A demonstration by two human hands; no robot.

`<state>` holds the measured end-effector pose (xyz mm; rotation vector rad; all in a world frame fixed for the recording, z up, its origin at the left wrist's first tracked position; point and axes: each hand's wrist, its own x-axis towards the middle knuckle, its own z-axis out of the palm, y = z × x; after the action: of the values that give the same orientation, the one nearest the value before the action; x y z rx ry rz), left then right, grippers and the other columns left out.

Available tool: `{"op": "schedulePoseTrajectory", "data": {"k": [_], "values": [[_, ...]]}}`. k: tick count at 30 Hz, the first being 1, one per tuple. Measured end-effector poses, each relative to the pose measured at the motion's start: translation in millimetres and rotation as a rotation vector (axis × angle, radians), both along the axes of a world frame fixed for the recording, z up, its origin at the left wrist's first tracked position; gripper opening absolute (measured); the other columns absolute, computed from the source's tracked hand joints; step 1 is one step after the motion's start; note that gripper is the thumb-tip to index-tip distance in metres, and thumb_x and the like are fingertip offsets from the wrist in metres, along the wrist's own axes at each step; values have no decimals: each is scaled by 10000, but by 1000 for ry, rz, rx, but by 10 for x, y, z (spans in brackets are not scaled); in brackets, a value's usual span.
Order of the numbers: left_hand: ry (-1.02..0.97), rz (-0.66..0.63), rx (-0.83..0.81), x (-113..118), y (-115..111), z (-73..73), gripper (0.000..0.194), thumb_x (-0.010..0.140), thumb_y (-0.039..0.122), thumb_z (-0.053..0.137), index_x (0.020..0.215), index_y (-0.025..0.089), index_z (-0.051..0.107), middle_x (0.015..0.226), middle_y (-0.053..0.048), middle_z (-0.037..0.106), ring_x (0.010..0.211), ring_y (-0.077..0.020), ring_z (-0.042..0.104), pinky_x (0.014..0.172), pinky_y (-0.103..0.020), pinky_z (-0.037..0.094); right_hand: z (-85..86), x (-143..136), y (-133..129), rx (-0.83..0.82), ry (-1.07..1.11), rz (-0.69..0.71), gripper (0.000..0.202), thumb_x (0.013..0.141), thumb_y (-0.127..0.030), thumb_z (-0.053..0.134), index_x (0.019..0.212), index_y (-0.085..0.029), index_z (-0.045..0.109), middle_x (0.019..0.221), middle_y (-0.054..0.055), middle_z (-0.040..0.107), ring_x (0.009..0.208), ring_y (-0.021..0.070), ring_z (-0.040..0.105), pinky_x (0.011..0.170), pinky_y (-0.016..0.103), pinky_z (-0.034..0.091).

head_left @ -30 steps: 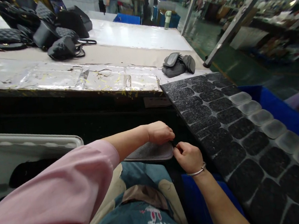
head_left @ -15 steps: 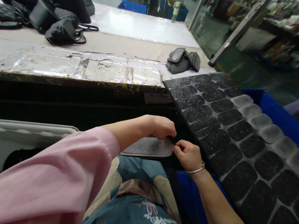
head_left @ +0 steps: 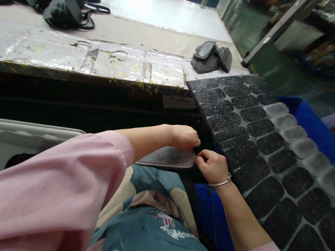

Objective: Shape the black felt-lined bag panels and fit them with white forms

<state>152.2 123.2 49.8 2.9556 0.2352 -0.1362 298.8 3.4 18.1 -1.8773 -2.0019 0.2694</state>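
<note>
A flat grey panel (head_left: 171, 157) with rounded corners and a dark edge lies just above my lap. My left hand (head_left: 185, 136) is closed at its far right edge, fingers curled downward and partly hidden. Close by, my right hand (head_left: 213, 166), with a bangle at the wrist, pinches the panel's right corner between thumb and forefinger. The fingertips of both hands are only a little apart. Whether a thin strip of the edge is between them is too small to tell.
To the right stands a dark board (head_left: 247, 132) with rows of rounded black patches and several translucent oval pieces (head_left: 305, 148). Beyond it is a blue bin (head_left: 316, 128). The worktable (head_left: 144, 31) bears dark pouches (head_left: 211, 58) and black bags (head_left: 62, 12). A pale container (head_left: 20, 134) stands at left.
The view has tilted downward, so the table and bags sit higher in the picture. Both hands stay at the panel's right end, with their fingertips shifted slightly.
</note>
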Motion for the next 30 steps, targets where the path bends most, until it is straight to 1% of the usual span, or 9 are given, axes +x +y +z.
{"op": "schedulePoseTrajectory", "data": {"k": [3,6,8,10,14,16,19,23,30], "values": [[-76,81,-58,-62,-37,-23,205,813,158,484,908,182,664,896,-69,687,767,-189,618,609,-281,419,17,-11,-9,8,-8,-4,202,748,-256,507,579,-184,589,598,26,594,584,137,528,590,248,343],[-283,156,-82,-202,-136,-25,251,830,150,460,981,188,658,956,-75,663,849,-195,602,697,-293,438,38,-23,-34,-27,43,-42,216,749,-277,503,579,-186,601,548,8,567,535,123,495,561,238,336],[-367,116,-93,-315,-215,-29,240,848,181,459,944,206,677,956,-77,649,889,-202,581,788,-315,434,60,-27,-50,-91,100,-95,216,741,-302,513,585,-189,612,521,-7,543,513,116,471,550,236,327],[-356,23,-135,-416,-282,-49,228,843,185,480,917,228,692,973,-73,648,918,-206,566,845,-323,423,85,-28,-60,-172,150,-145,230,736,-329,523,575,-190,612,509,-10,534,512,115,461,548,239,321],[-317,-106,-229,-529,-359,-124,316,812,126,507,1049,265,665,1166,-59,625,1049,-210,538,930,-306,396,114,-19,-83,-349,234,-160,324,759,-356,501,490,-186,564,451,-6,527,467,107,472,501,225,323],[-315,-127,-255,-552,-378,-146,331,830,148,499,1093,284,646,1228,-52,602,1081,-215,526,965,-318,371,111,-16,-101,-451,301,-158,328,763,-355,486,497,-180,567,447,-4,547,424,104,488,456,210,333],[-269,-87,-322,-574,-400,-147,335,845,184,492,1105,343,631,1248,-18,598,1116,-222,502,978,-339,337,100,-20,-120,-553,387,-169,300,754,-348,468,556,-167,602,478,5,576,404,112,509,404,199,341],[-289,-57,-326,-600,-411,-149,318,836,202,502,1072,373,630,1251,9,601,1137,-233,485,955,-353,316,85,-36,-126,-554,415,-170,286,734,-320,454,542,-164,598,452,-17,524,401,101,456,400,200,315],[-346,-55,-264,-588,-403,-207,245,812,228,550,988,368,648,1177,-1,643,1109,-228,513,886,-349,332,26,-30,-180,-388,342,-207,259,693,-296,501,466,-174,529,414,-61,347,452,88,334,440,216,245]]}}
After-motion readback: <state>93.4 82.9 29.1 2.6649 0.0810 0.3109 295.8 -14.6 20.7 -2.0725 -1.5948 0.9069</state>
